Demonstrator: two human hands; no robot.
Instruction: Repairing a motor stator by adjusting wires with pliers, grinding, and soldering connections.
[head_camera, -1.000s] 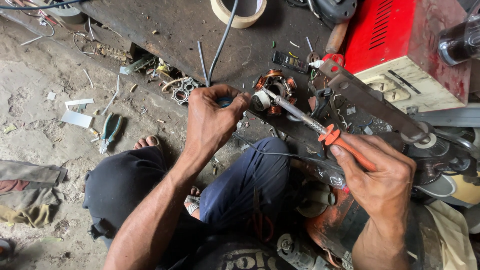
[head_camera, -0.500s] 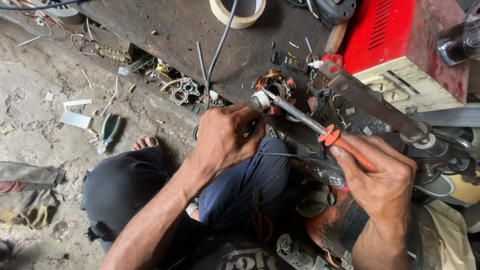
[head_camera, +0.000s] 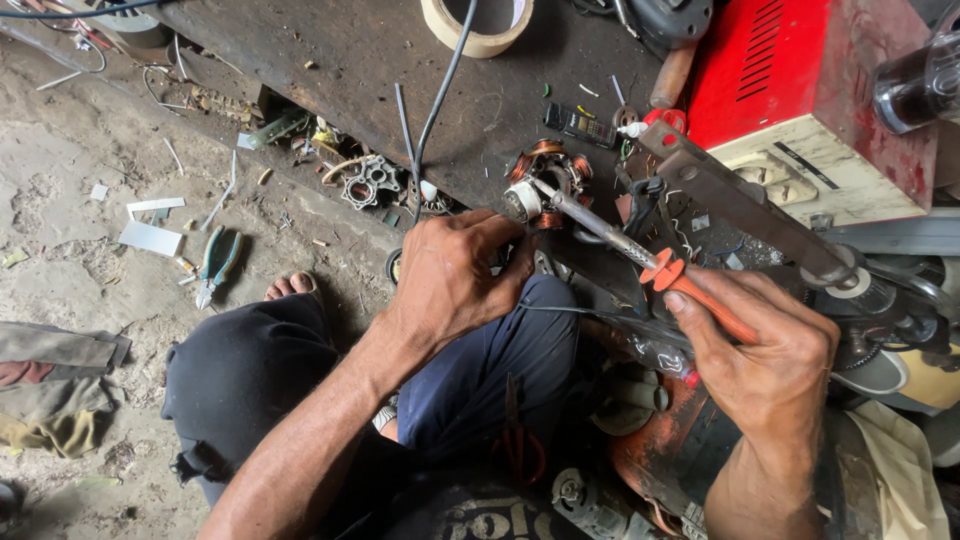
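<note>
Dusty concrete floor (head_camera: 90, 150) and a dark, stained workbench (head_camera: 350, 60) make up the setting; we take the red metal case (head_camera: 790, 80) at the bench's far corner as our landmark.

We observe our right hand (head_camera: 765, 350) below the red case, closed around the orange handle of a soldering iron (head_camera: 640, 255). Its metal shaft runs up and away from the case, and the tip rests on a small motor armature (head_camera: 545, 180) with copper windings, which lies on the bench beside the case. Our left hand (head_camera: 455, 275) sits just below the armature, fingers curled and pinched at its near end; we cannot tell exactly what the fingertips grip, possibly a fine wire.

Containers: we see only one enclosure, the red case itself, closed, with a cream front panel; its contents are not visible. A roll of tan tape (head_camera: 478, 25) lies on the bench well away from the case, a dark cable (head_camera: 440, 100) passing through its centre hole.

Loose items: blue-handled pliers (head_camera: 215, 262) on the floor far from the case, beside white scraps. A metal bracket part (head_camera: 370, 182) lies at the bench edge between the pliers and the armature. Red-handled scissors (head_camera: 518, 445) rest in the lap, below the left hand.
</note>
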